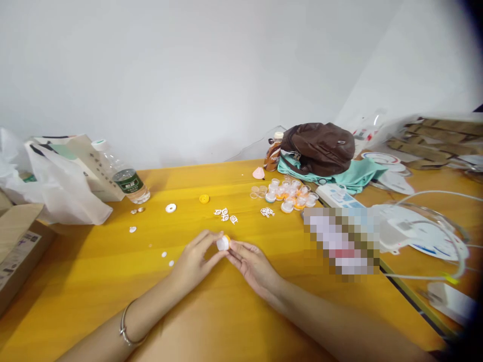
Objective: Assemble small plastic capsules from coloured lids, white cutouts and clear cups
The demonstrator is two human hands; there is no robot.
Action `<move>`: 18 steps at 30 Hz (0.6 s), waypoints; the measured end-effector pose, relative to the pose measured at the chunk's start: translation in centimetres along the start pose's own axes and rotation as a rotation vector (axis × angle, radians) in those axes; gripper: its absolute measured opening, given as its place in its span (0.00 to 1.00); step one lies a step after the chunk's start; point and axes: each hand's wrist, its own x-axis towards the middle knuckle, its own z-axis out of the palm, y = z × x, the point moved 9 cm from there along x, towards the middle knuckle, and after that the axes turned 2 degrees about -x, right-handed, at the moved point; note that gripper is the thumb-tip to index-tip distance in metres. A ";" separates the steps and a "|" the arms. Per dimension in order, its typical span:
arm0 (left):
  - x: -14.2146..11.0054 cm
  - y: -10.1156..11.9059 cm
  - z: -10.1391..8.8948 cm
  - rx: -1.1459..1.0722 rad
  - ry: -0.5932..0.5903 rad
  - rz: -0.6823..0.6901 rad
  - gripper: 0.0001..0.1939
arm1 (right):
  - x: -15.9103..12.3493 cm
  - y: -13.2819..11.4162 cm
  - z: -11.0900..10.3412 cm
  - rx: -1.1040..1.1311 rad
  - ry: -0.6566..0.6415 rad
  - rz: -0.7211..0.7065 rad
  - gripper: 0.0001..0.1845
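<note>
Between my two hands, just above the table, is a small round white-and-orange plastic piece (223,243). My left hand (198,254) pinches its white side with thumb and fingers. My right hand (251,261) grips the orange side from the right. Beyond them lie several white cut-out plastic parts (225,215), with a similar pile (267,212) further right. A yellow round part (204,199) and a white ring (171,207) rest further back. Small white discs (164,254) are scattered left of my left hand.
Several clear-topped round pieces (290,193) cluster at the back right, near a brown bag (320,148) and a drink bottle (273,153). A water bottle (128,181), plastic bag (71,186) and cardboard box (22,256) stand left. A power strip (339,196) and cables lie right.
</note>
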 end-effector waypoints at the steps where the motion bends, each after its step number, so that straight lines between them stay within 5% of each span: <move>1: 0.0 0.2 0.0 0.006 -0.003 0.018 0.16 | 0.0 0.0 0.0 0.005 -0.002 -0.007 0.09; 8: 0.2 0.9 0.0 -0.025 -0.020 0.029 0.17 | 0.1 0.3 -0.2 0.036 -0.008 0.007 0.06; 13: 0.6 1.3 -2.0 0.002 0.021 -0.016 0.14 | 0.4 0.0 -0.5 0.052 0.009 0.011 0.08; 18: -0.1 -1.4 -0.6 0.291 -0.337 -0.172 0.07 | 0.5 0.1 -0.7 0.058 0.038 0.062 0.10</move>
